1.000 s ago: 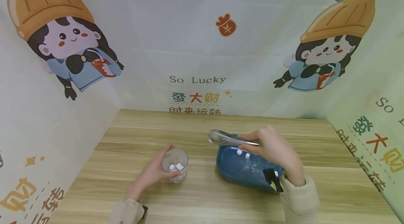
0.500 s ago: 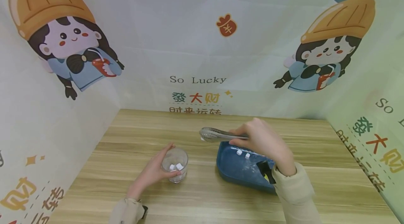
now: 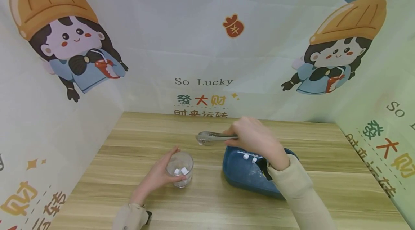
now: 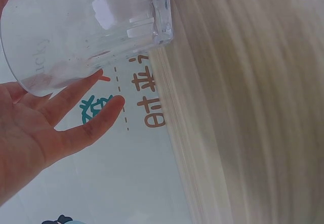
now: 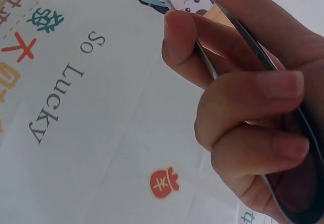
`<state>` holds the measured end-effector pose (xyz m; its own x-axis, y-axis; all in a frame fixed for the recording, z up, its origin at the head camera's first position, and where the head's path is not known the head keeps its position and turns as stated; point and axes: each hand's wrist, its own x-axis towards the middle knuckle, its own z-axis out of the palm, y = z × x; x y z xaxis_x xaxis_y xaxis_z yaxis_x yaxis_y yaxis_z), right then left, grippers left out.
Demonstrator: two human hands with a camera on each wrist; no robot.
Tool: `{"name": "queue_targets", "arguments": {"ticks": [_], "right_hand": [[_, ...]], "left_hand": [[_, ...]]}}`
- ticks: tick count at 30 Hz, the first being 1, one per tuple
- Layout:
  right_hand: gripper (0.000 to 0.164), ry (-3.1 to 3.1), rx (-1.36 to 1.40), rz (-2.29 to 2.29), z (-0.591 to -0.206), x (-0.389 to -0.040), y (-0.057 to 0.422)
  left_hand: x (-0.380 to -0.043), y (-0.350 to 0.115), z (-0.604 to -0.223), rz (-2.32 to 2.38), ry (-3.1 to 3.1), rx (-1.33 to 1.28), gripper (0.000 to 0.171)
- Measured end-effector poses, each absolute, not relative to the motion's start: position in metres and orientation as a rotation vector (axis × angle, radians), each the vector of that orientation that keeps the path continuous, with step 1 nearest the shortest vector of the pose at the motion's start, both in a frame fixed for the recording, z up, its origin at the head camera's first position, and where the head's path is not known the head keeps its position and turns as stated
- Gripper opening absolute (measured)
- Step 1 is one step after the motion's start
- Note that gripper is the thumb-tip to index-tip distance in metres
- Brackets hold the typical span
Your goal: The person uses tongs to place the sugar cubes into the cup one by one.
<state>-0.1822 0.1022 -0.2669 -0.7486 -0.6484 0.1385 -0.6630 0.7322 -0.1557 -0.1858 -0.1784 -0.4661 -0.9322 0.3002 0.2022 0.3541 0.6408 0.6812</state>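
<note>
My left hand (image 3: 159, 174) holds a clear drinking glass (image 3: 188, 162) upright on the table, thumb in front and fingers round the far side. Several white cubes (image 3: 184, 171) lie at its bottom; the left wrist view shows some through the glass wall (image 4: 66, 36). My right hand (image 3: 256, 140) grips metal tongs (image 3: 212, 136), its fingers curled round both arms in the right wrist view. The tongs' head is in the air behind and to the right of the glass. A pale bit shows under the tip, too small to make out.
A blue tray (image 3: 238, 184) stands on the wooden table (image 3: 207, 208) under my right forearm, which hides part of it. Two white cubes (image 3: 246, 156) show in it, with white specks on its floor. A printed cloth (image 3: 201, 50) hangs behind and at both sides.
My right hand has carried the tongs left, from over the tray toward the glass. The left hand and glass have stayed in place.
</note>
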Motion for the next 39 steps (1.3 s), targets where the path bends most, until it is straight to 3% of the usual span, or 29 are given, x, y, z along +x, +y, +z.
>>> {"name": "queue_targets", "arguments": {"ticks": [9,27,39], "right_hand": [[0.009,-2.873,1.087,0.251,-0.272,-0.186,0.087],[0.018,-2.887,1.114,0.136,-0.283,-0.193,0.061],[0.012,-2.846,1.141,-0.031,-0.293,-0.191,0.041]], "left_hand": [[-0.185,-0.179,-0.466,-1.175,-2.781,-0.553,0.1],[-0.183,-0.178,-0.461,-1.182,-2.799,-0.553,0.099],[-0.184,-0.179,-0.463,-1.203,-2.822,-0.546,0.099]]}}
